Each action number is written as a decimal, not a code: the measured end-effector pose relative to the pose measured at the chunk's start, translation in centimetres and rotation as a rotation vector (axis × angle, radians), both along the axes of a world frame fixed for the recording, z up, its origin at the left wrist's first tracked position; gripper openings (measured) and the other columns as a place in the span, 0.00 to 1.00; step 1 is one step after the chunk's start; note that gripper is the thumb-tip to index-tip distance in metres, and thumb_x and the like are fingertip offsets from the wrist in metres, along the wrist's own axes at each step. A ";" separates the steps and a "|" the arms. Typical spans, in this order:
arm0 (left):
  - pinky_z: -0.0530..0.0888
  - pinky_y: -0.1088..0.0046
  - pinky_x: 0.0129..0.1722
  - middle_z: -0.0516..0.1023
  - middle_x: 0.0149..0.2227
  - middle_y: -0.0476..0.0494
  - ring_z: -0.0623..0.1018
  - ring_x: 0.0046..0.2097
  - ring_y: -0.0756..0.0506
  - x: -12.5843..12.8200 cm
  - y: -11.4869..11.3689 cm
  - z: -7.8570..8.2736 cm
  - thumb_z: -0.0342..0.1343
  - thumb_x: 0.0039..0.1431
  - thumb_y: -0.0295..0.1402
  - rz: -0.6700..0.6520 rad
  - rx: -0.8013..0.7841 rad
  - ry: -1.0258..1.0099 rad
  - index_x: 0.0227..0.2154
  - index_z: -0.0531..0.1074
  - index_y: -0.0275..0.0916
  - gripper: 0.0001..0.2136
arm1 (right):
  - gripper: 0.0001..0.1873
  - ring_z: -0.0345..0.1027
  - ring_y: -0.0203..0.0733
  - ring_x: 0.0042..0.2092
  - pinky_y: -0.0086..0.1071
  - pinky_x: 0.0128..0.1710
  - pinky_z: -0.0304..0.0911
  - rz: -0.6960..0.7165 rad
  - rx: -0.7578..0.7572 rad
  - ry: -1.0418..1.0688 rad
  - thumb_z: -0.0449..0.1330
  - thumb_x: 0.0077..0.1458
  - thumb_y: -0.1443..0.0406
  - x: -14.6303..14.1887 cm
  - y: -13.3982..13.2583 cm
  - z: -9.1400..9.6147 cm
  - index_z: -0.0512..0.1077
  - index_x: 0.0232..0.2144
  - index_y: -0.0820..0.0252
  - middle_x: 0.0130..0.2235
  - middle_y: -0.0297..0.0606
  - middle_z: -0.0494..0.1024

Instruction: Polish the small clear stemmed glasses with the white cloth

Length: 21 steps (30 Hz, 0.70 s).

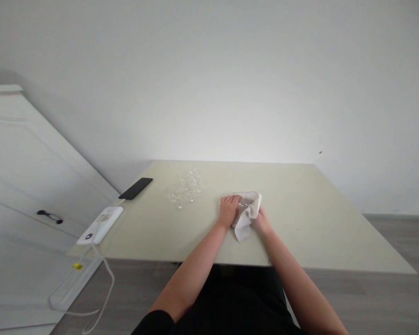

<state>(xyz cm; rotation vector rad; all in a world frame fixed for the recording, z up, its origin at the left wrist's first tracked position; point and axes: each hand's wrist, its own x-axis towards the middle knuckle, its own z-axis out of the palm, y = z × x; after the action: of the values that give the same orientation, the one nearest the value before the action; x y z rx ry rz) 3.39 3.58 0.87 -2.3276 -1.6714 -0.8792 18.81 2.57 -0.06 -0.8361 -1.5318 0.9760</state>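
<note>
Tabletop (310,214): left hand (228,211) clamped on glass (243,204) half-hidden in cloth (243,227); right hand (261,223) obscured, grip unclear.

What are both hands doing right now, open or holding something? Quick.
Left hand: closed, holding the pale cloth with a clear glass in it.
Right hand: at the cloth, fingers hidden; grip can't be told.

No legible text, blurred markings (104,217) on power strip (99,231)
</note>
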 end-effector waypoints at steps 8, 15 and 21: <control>0.64 0.61 0.47 0.76 0.40 0.43 0.72 0.44 0.42 0.1 -0.4 -0.3 0.50 0.61 0.28 -0.191 0.042 0.176 0.47 0.68 0.41 0.12 | 0.08 0.70 0.42 0.36 0.36 0.42 0.67 0.119 -0.062 -0.039 0.62 0.48 0.62 0.6 1.1 -0.1 0.74 0.32 0.58 0.32 0.34 0.78; 0.64 0.61 0.48 0.75 0.40 0.43 0.71 0.45 0.41 -0.2 -0.3 0.0 0.51 0.59 0.27 -0.185 0.016 0.117 0.45 0.68 0.41 0.12 | 0.08 0.66 0.39 0.35 0.33 0.40 0.66 0.073 -0.073 -0.073 0.61 0.47 0.62 0.4 1.1 -0.4 0.72 0.31 0.59 0.32 0.34 0.76; 0.65 0.61 0.48 0.75 0.38 0.43 0.71 0.45 0.41 -0.1 -0.5 0.2 0.50 0.58 0.25 -0.165 -0.003 0.118 0.43 0.69 0.41 0.11 | 0.10 0.64 0.39 0.30 0.33 0.33 0.64 0.072 -0.114 -0.143 0.61 0.47 0.59 0.6 1.0 -0.3 0.71 0.26 0.61 0.27 0.35 0.74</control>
<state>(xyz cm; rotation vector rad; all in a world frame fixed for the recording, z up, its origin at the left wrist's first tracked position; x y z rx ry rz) 3.24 3.04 1.12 -2.4949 -1.4535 -0.7491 19.41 3.54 -0.35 -0.9541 -1.6489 1.0840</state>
